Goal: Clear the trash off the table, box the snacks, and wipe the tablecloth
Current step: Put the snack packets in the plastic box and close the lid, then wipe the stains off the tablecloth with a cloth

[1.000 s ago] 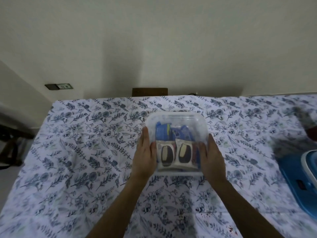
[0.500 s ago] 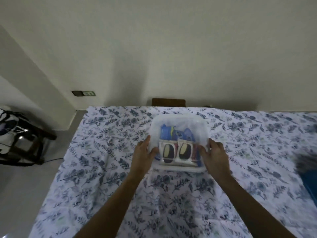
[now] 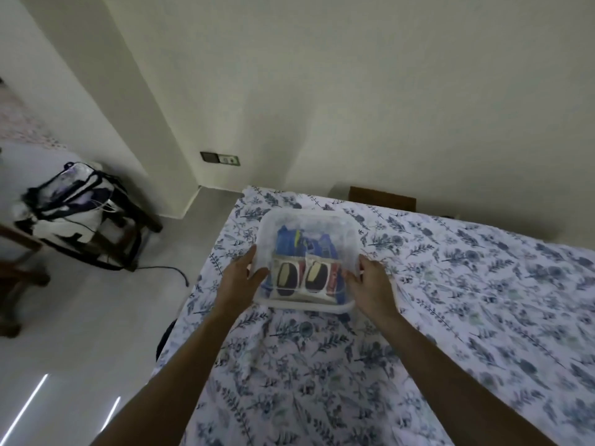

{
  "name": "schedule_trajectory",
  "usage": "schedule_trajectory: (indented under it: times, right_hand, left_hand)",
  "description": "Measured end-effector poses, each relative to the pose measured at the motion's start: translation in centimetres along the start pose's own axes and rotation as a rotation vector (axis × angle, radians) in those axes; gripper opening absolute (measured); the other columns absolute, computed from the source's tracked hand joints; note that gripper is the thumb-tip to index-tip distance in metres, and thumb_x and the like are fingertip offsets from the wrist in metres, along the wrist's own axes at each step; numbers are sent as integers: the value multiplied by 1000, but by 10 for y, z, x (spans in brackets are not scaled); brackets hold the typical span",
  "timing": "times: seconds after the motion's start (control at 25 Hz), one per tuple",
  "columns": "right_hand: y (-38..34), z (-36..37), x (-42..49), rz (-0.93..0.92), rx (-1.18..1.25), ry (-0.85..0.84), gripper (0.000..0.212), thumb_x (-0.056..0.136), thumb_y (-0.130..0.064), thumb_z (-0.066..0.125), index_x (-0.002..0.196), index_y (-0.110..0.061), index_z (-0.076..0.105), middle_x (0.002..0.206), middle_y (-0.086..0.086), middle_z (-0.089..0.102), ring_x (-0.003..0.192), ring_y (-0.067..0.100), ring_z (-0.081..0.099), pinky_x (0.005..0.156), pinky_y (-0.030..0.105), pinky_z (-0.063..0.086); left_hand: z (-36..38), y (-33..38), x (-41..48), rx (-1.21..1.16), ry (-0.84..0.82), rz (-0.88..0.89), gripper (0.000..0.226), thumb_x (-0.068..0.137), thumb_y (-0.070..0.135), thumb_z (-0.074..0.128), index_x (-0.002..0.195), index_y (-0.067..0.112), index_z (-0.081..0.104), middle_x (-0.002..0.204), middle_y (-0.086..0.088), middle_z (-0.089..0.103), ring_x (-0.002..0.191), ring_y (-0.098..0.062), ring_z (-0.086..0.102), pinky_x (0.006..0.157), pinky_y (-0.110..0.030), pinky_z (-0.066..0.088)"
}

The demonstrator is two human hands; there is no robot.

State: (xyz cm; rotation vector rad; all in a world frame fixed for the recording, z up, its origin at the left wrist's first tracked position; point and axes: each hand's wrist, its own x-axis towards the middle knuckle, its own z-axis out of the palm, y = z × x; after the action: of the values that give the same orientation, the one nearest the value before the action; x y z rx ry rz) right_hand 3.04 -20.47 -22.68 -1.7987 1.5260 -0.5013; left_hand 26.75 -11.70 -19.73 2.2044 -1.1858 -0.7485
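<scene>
A clear plastic box point(image 3: 306, 220) with its lid on sits near the far left corner of the table, on the white tablecloth point(image 3: 450, 317) printed with blue leaves. Blue and red snack packets point(image 3: 306, 272) show through the lid. My left hand point(image 3: 240, 280) grips the box's left side, thumb on the lid. My right hand point(image 3: 370, 284) grips its right side the same way.
The table's left edge runs close beside the box, with grey floor below. A black and white backpack point(image 3: 67, 204) rests on a dark wooden stool at the left. A brown chair back point(image 3: 381, 197) stands behind the table against the wall.
Both hands have carried or slid the box leftward toward the table's left corner. The view has swung left, so the blue object at the right is out of sight.
</scene>
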Motion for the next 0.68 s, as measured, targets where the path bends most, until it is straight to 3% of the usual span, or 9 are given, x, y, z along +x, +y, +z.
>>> schedule_trajectory:
  times: [0.08, 0.16, 0.24, 0.32, 0.36, 0.44, 0.56, 0.68]
  right_hand:
    - [-4, 4, -4, 8, -1, 26, 36, 92, -30, 55, 118, -4, 55, 108, 12, 59, 98, 25, 59, 66, 21, 41]
    - [-7, -2, -9, -3, -2, 11, 44, 94, -29, 53, 131, -5, 48, 123, 15, 56, 111, 27, 57, 79, 27, 48]
    - [-6, -13, -26, -36, 22, -65, 55, 95, -27, 52, 144, -9, 35, 141, 12, 47, 123, 27, 51, 98, 37, 46]
    - [12, -29, -58, -53, 36, -100, 56, 96, -30, 51, 146, -16, 31, 147, 6, 41, 130, 23, 46, 105, 40, 42]
    - [27, -38, -77, -46, 40, -101, 55, 96, -32, 50, 146, -18, 32, 147, 4, 41, 131, 21, 45, 105, 41, 43]
    - [61, -61, -123, -17, 9, -77, 52, 97, -34, 48, 144, -20, 36, 144, 3, 44, 128, 20, 47, 103, 40, 44]
    - [115, -98, -194, 48, -81, 25, 47, 97, -28, 48, 142, -19, 40, 137, 3, 50, 121, 18, 52, 97, 31, 46]
    - [175, -133, -268, 171, -120, 141, 43, 95, -23, 53, 137, -16, 47, 131, 5, 55, 114, 19, 56, 90, 24, 44]
  left_hand:
    - [-4, -6, 7, -3, -34, 16, 62, 90, 26, 61, 146, 13, 36, 142, -16, 49, 120, -35, 54, 100, -40, 45]
    - [-3, -4, 9, 45, -20, 21, 61, 90, 26, 60, 145, 11, 37, 142, -19, 46, 124, -37, 49, 104, -41, 40]
    - [0, 5, -2, 123, 177, 39, 53, 92, 24, 57, 140, 7, 43, 142, -21, 41, 129, -39, 40, 109, -41, 30]
    - [17, 23, -32, 114, 375, 151, 39, 91, 16, 57, 128, 3, 52, 133, -21, 49, 123, -38, 44, 105, -38, 28]
    - [33, 31, -53, 87, 389, 243, 33, 90, 13, 57, 122, 4, 56, 126, -19, 53, 118, -37, 48, 101, -35, 30]
    - [74, 45, -99, 40, 260, 385, 25, 89, 9, 57, 114, 7, 58, 119, -15, 57, 111, -33, 50, 95, -32, 36]
    - [144, 56, -170, 6, -69, 507, 19, 94, 15, 50, 109, 10, 60, 114, -9, 58, 108, -23, 49, 89, -31, 44]
    - [202, 68, -235, 42, -312, 638, 21, 97, 19, 44, 109, 12, 60, 111, -6, 57, 102, -16, 46, 85, -22, 39]
